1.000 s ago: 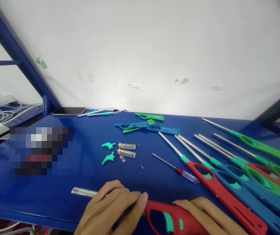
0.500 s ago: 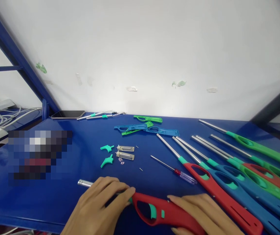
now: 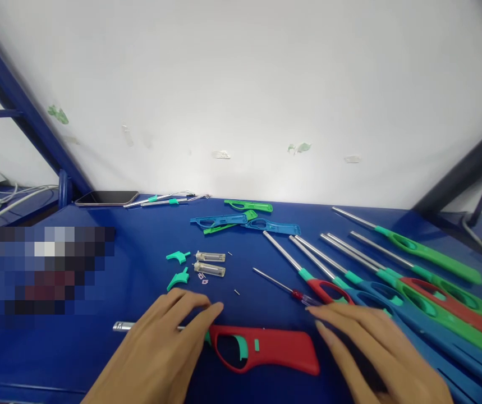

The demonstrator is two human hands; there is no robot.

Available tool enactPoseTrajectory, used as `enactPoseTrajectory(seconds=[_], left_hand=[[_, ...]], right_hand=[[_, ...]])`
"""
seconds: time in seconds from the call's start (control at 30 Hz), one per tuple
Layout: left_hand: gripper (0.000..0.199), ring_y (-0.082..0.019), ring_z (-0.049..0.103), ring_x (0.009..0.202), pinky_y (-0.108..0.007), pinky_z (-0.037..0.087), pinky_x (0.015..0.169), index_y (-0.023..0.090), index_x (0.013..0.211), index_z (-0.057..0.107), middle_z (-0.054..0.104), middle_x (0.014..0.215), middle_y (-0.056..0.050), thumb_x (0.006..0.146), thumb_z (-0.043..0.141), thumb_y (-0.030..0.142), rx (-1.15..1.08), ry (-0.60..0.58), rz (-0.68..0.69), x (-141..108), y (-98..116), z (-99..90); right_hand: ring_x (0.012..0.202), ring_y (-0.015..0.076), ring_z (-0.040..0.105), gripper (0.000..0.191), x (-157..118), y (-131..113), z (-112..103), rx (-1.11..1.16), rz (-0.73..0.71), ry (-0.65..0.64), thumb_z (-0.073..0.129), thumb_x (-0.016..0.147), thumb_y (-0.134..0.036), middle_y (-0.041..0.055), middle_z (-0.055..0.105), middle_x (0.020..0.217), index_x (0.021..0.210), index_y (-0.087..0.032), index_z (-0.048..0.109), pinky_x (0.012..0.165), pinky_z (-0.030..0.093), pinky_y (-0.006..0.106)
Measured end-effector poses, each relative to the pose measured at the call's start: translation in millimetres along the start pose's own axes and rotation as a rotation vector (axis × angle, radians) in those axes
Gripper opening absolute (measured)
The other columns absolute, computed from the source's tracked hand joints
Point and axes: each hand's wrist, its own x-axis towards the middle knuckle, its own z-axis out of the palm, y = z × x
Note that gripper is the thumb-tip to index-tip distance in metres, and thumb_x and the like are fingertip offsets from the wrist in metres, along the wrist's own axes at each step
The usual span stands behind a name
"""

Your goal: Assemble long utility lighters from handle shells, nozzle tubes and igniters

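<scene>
the left hand point(image 3: 160, 336) curls over the metal tube point(image 3: 123, 326) of a red lighter point(image 3: 285, 345) lying on the blue tabletop point(image 3: 47, 359); the right hand point(image 3: 375, 342) is half open by the screwdriver point(image 3: 276, 281), contact unclear. light, steady pressure on the tube should stop swivelling.

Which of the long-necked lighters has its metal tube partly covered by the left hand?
The red lighter lying crosswise, its metal tube pointing left. The other lighters slant away together at the right, clear of the left hand.
</scene>
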Motion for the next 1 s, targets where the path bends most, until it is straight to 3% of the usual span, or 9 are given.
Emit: enactPoseTrajectory(seconds=[0.07,0.13,0.27,0.47,0.57,0.67,0.77,0.87,1.0], left_hand=[[0.060,-0.033,0.072,0.114,-0.051,0.059,0.102,0.023,0.137,0.068,0.075,0.125,-0.009,0.089,0.046,-0.005,0.002,-0.209,-0.059,19.4,1.4,1.1],[0.052,-0.037,0.071,0.117,-0.055,0.062,0.096,0.024,0.133,0.070,0.073,0.128,-0.011,0.095,0.047,-0.003,-0.020,-0.320,-0.130,38.7,3.0,3.5],[0.032,-0.036,0.075,0.107,-0.052,0.064,0.083,0.022,0.126,0.070,0.071,0.121,-0.012,0.104,0.051,0.007,-0.041,-0.376,-0.158,63.1,5.6,5.9],[0.030,-0.029,0.075,0.091,-0.042,0.059,0.076,0.022,0.108,0.064,0.069,0.112,-0.007,0.105,0.043,0.002,-0.111,-0.420,-0.179,65.6,7.6,1.1],[0.026,-0.029,0.073,0.089,-0.042,0.054,0.076,0.023,0.105,0.062,0.068,0.111,-0.007,0.107,0.042,0.007,-0.131,-0.391,-0.198,65.4,6.3,1.0],[0.023,-0.029,0.072,0.086,-0.040,0.050,0.072,0.024,0.103,0.058,0.067,0.106,-0.006,0.110,0.038,0.017,-0.145,-0.301,-0.264,63.7,2.8,1.3],[0.022,-0.025,0.071,0.082,-0.037,0.049,0.070,0.026,0.105,0.051,0.067,0.099,-0.002,0.114,0.031,0.027,-0.158,-0.181,-0.377,55.7,-0.5,-4.1],[0.022,-0.020,0.067,0.068,-0.031,0.046,0.061,0.028,0.105,0.046,0.063,0.086,0.004,0.115,0.029,0.038,-0.185,-0.061,-0.494,43.4,-0.7,-17.8],[0.025,-0.014,0.051,0.051,-0.025,0.039,0.049,0.028,0.094,0.045,0.051,0.067,0.009,0.113,0.038,0.043,-0.269,0.114,-0.523,29.8,2.9,-35.5]], right_hand=[[0.106,0.0230,0.071,0.027,11.2,10.9,1.7,-0.116,-0.065,-0.001,0.054,0.109,-0.036,0.0041,0.076,0.117,0.126,-0.027,0.073,0.093,0.057,0.037],[0.110,0.0293,0.066,0.028,20.4,19.8,7.4,-0.230,-0.101,-0.032,0.054,0.108,-0.037,0.0079,0.074,0.121,0.123,-0.025,0.074,0.091,0.053,0.045],[0.117,0.0342,0.061,0.017,27.7,27.8,22.1,-0.325,-0.176,-0.084,0.060,0.105,-0.032,0.0086,0.073,0.123,0.112,-0.027,0.074,0.092,0.048,0.048],[0.102,0.0264,0.069,0.017,26.9,26.5,22.3,-0.279,-0.198,-0.100,0.053,0.109,-0.028,0.0004,0.078,0.110,0.112,-0.029,0.070,0.085,0.050,0.042],[0.088,0.0203,0.074,0.021,19.7,20.9,16.4,-0.128,-0.058,-0.089,0.049,0.111,-0.029,0.0016,0.080,0.106,0.123,-0.027,0.066,0.076,0.057,0.034],[0.096,0.0217,0.079,0.037,5.1,10.8,13.2,0.045,0.055,-0.046,0.045,0.108,-0.026,0.0024,0.081,0.115,0.141,-0.033,0.062,0.079,0.064,0.031],[0.103,0.0289,0.080,0.044,-7.6,1.7,11.9,0.012,0.042,-0.056,0.054,0.103,-0.032,0.0018,0.081,0.119,0.145,-0.040,0.064,0.078,0.067,0.036],[0.105,0.0338,0.080,0.049,-8.2,-1.7,11.5,-0.076,-0.019,-0.145,0.068,0.096,-0.051,0.0051,0.081,0.123,0.142,-0.037,0.068,0.075,0.069,0.038],[0.097,0.0318,0.082,0.044,3.4,-2.1,15.0,-0.112,-0.147,-0.240,0.073,0.092,-0.062,0.0071,0.082,0.112,0.123,-0.031,0.075,0.080,0.069,0.039]])
